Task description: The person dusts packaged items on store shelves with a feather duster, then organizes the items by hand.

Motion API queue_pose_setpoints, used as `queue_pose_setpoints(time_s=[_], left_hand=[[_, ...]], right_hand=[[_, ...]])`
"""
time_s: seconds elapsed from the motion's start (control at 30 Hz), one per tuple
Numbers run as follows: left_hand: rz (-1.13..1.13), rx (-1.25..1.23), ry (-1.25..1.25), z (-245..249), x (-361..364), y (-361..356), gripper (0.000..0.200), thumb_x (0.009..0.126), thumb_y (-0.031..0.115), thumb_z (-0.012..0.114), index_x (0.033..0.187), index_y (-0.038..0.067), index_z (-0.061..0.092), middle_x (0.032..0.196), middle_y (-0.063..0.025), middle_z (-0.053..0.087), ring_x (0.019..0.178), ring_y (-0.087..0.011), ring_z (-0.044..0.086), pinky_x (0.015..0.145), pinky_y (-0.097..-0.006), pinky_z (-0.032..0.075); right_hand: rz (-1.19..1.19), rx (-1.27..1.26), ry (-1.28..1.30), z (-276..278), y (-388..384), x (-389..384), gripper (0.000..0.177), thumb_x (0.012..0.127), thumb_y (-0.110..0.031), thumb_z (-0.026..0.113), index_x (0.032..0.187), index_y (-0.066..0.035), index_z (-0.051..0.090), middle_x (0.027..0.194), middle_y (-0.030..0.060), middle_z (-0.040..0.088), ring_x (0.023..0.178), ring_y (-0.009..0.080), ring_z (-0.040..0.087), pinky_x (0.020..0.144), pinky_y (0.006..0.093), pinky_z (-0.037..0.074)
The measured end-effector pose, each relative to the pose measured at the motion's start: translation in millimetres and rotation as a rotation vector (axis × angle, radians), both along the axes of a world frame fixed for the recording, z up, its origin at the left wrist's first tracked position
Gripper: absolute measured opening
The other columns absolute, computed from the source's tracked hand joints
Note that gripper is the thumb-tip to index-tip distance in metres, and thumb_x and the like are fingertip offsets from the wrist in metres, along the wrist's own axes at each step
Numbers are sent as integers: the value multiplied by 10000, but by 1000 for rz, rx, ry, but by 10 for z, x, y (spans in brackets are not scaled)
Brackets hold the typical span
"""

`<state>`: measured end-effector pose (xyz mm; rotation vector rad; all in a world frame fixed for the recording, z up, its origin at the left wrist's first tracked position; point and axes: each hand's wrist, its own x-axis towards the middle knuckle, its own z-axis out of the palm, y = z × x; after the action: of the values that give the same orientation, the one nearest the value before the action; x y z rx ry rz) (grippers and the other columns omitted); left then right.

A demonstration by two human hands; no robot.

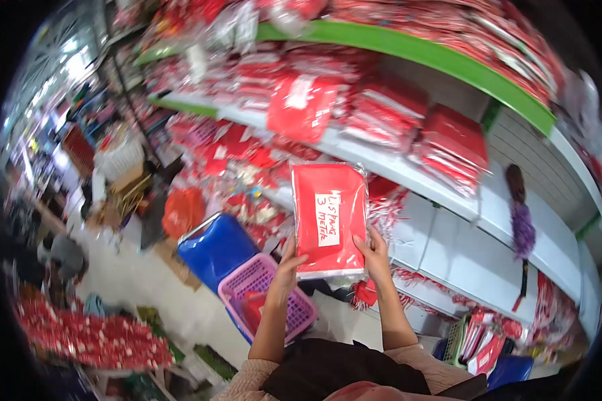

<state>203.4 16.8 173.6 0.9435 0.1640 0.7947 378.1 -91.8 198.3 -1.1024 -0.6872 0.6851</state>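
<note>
Red packet (341, 187): centre of the frame, held upright in front of the shelf (408, 170), its white label (327, 220) facing the camera.
Left hand (289, 267): closed on the lower left corner, thumb in front.
Right hand (374, 257): closed on the lower right edge, fingers behind.
Holding well: I judge that keeping the thumbs off the label and the slick wrap flat keeps the writing legible.
Below: pink basket (237, 281) and blue basket (214, 247), lower left of centre.

A: What fills the shelves?
B: Stacks of red packets (388, 113) on white boards, under a shelf with a green edge (408, 47).
A: And lower down?
B: A blue tub (214, 247), a pink basket (247, 281) just beside it, an orange bag (182, 210) behind. Purple tinsel (522, 227) hangs at the right.
</note>
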Motion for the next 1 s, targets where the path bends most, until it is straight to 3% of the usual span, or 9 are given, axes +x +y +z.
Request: queue_pose_setpoints(time_s=[0.03, 0.17, 0.27, 0.33, 0.53, 0.77, 0.83, 0.9, 1.0], left_hand=[[-16, 14, -5, 143, 111, -68, 683, 877, 298, 500, 1410, 17, 179, 1418, -111, 307, 1293, -226, 326, 1060, -353, 251], [-65, -183, 55, 462, 763, -202, 581, 935, 414, 380, 1337, 0, 321, 1327, -132, 431, 1207, -241, 434, 1006, -374, 349], [-436, -311, -96, -131, 1278, -136, 554, 928, 414, 395, 1297, 2, 378, 1266, -138, 488, 1139, -268, 498, 930, -399, 423], [-661, -497, -206, -98, 1556, -380, 521, 922, 385, 413, 1279, 5, 398, 1213, -146, 521, 1069, -294, 540, 894, -423, 451], [-907, -487, -107, 74, 2159, -968, 511, 924, 377, 412, 1279, 9, 399, 1214, -147, 520, 1072, -291, 536, 896, -422, 451], [-967, -479, -71, 61, 2364, -1455, 500, 926, 368, 411, 1279, 13, 400, 1215, -147, 519, 1076, -288, 532, 898, -421, 451], [-962, -476, -72, 56, 2398, -1526, 497, 927, 365, 411, 1280, 14, 400, 1215, -147, 518, 1077, -287, 531, 898, -421, 451], [-965, -478, -75, 50, 2416, -1599, 494, 928, 362, 410, 1280, 16, 400, 1215, -148, 518, 1078, -286, 530, 899, -420, 451], [-968, -476, -65, 41, 2444, -1689, 490, 928, 358, 410, 1280, 17, 400, 1215, -148, 518, 1080, -285, 528, 900, -420, 451]], right_hand=[[-64, 15, 18, 112, -124, 45, 451, 853, -87, 605, 1236, 79, 433, 1114, 115, 586, 964, 129, 567, 835, 252, 451], [-200, 71, -4, 273, -581, 276, 426, 841, -48, 606, 1226, 55, 454, 1061, 101, 610, 928, 103, 572, 804, 233, 459], [-356, 44, -95, 340, -889, 334, 418, 841, -48, 603, 1221, 52, 462, 971, 87, 645, 817, 85, 599, 708, 222, 486], [-480, 50, -121, 362, -1057, 346, 402, 835, -48, 610, 1201, 56, 479, 960, 85, 646, 813, 79, 591, 700, 216, 481], [-736, 29, -182, 365, -1546, 392, 385, 838, -60, 612, 1190, 40, 489, 923, 70, 643, 803, 83, 594, 684, 217, 480], [-767, -713, -576, 929, -2243, 457, 380, 844, -333, 594, 1024, 2, 585, 630, 145, 560, 529, 205, 551, 532, 314, 421], [-1084, -730, -852, 952, -2402, 664, 250, 833, -231, 591, 943, -7, 609, 658, 127, 559, 651, 279, 544, 617, 383, 433], [-1445, -938, -1221, 1057, -2586, 965, 190, 769, -127, 612, 937, -44, 588, 916, 158, 540, 875, 345, 481, 709, 436, 405], [-1660, -1084, -1233, 1120, -2814, 1358, 300, 770, -153, 617, 1028, -25, 531, 1033, 174, 521, 893, 353, 505, 694, 465, 426]])
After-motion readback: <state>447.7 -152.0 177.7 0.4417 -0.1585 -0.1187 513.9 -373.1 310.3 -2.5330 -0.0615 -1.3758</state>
